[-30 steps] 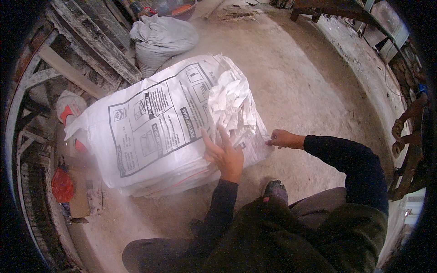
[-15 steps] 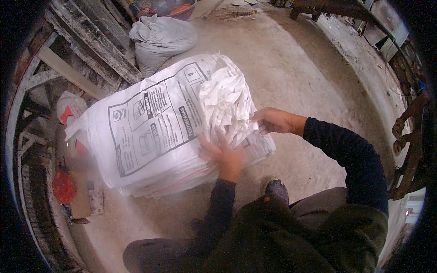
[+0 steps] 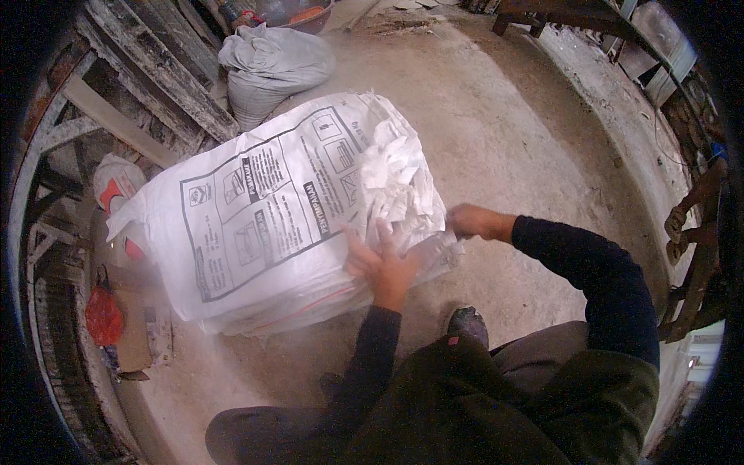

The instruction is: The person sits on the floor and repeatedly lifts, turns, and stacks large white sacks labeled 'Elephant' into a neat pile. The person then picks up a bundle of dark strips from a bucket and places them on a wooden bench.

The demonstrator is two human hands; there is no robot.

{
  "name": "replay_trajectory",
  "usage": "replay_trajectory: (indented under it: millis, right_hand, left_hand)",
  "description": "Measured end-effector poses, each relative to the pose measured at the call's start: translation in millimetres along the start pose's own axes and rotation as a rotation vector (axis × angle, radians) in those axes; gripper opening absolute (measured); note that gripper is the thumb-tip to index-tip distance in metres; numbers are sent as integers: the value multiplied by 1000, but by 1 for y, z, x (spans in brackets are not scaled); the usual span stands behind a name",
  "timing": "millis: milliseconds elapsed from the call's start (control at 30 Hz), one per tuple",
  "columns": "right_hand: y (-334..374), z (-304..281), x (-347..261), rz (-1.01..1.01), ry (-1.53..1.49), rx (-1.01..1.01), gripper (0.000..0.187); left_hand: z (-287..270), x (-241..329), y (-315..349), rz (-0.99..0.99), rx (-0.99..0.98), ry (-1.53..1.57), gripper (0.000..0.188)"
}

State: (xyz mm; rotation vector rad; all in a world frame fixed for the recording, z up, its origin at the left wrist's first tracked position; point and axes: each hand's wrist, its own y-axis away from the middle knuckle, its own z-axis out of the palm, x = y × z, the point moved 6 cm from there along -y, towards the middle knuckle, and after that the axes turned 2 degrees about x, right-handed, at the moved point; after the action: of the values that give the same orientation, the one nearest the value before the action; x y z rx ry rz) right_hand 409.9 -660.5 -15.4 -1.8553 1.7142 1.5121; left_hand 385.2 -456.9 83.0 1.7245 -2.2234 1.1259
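We seem to be working the crumpled end (image 3: 399,174) of the white sack (image 3: 271,205) on the floor (image 3: 535,186).
Our left hand (image 3: 382,267) spreads loosely there; our right hand (image 3: 480,222) curls at its edge, gripping what we cannot tell; next calls for steadying left.

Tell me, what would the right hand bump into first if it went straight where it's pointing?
Probably the white sack, at its crumpled end: the right hand points leftward, close beside it. Blur hides whether they already touch.
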Motion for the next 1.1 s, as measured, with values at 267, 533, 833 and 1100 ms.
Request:
replay_trajectory:
  millis: [267,533,833,1100]
  right_hand:
    - [2,-15,-46,219,-705,17,21]
    - [33,6,18,601,-458,346,48]
    - [4,4,-13,-52,-30,61,21]
    - [3,-9,-29,-124,-252,-7,10]
  left_hand:
    - [2,8,3,-22,-48,-67,78]
    - [-8,5,-3,-21,40,2,80]
    - [2,3,-1,-7,-37,-18,78]
    - [6,15,12,31,86,-54,80]
